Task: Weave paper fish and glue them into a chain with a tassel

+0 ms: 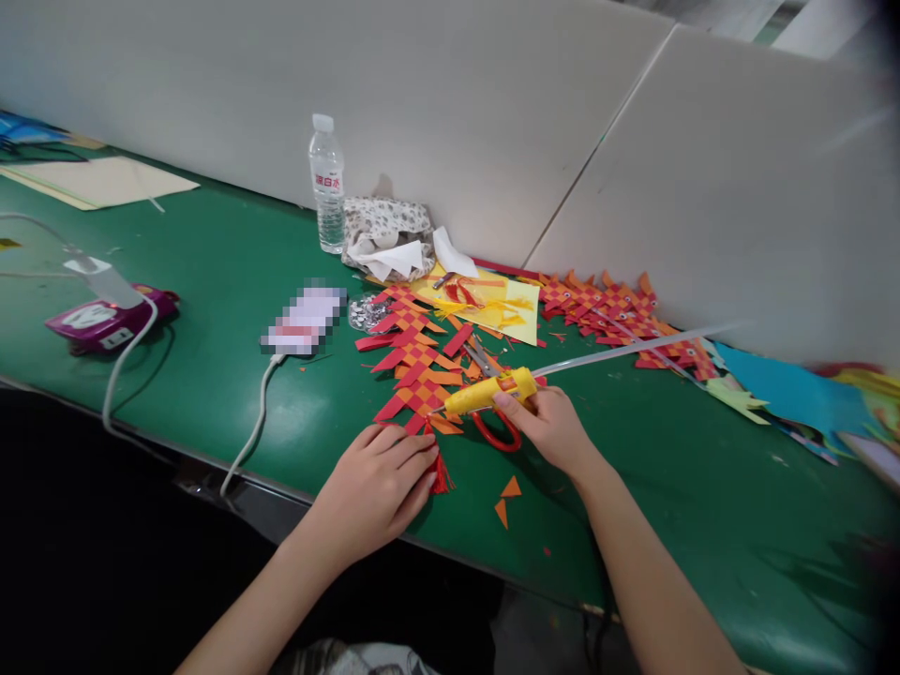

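My right hand grips a yellow hot glue gun. A long clear glue stick juts from its back, and its nozzle is at the near end of a red and orange woven paper fish. Closed at that same end, my left hand pinches a red tassel; its fingertips partly hide the tassel's top. Under the glue gun lie red-handled scissors, their blades pointing away. Two orange paper triangles rest on the green table near my right wrist.
Finished woven fish pile along the partition. Behind are a water bottle, a patterned pouch, yellow paper and a bag of small pieces. A cabled phone and purple power strip lie left; blue paper lies right.
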The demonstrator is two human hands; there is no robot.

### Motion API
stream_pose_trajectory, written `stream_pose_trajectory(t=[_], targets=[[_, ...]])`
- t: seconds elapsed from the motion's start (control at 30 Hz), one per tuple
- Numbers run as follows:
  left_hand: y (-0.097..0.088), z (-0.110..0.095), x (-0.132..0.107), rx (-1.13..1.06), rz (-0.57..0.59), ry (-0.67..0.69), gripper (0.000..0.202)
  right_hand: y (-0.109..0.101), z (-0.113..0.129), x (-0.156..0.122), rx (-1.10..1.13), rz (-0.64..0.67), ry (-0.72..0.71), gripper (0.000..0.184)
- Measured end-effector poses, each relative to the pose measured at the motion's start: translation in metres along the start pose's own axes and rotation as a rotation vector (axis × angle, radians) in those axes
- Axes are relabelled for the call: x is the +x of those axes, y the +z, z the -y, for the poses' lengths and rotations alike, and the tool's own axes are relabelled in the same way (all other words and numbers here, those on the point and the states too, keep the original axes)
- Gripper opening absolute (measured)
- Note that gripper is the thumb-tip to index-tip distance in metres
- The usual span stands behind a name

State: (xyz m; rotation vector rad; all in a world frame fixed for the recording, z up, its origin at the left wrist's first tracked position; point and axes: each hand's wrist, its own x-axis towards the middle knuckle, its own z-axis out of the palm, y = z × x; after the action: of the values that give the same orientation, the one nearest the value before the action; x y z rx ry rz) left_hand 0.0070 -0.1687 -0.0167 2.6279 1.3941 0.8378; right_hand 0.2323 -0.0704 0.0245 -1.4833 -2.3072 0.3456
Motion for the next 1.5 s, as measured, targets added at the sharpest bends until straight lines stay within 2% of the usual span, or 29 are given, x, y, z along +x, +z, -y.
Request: stream_pose_trajectory(t=[0.13, 1.07, 1.23, 1.5], targets=[[-0.0007, -0.0005, -0.0004, -0.005, 0.009, -0.002, 0.029, 0.0020, 0.0033, 0.0003, -0.003, 0.003, -0.039, 0.053], [-0.0012, 0.0004, 0.0003, -0.014, 0.008, -0.011, 0.029, 0.0019, 0.0060, 0.0016, 0.029, -0.021, -0.049, 0.048], [-0.0009, 0.0003, 0.0012, -0.009, -0.011, -0.003, 0.029, 0.0021, 0.0054, 0.0022, -0.047, -0.038, -0.056, 0.051], [-0.0015, -0.0004, 0.0009, -0.009, 0.001, -0.011, 0.028, -0.0010, 0.0001, 0.0013, -0.038, 0.022, -0.025, 0.050]])
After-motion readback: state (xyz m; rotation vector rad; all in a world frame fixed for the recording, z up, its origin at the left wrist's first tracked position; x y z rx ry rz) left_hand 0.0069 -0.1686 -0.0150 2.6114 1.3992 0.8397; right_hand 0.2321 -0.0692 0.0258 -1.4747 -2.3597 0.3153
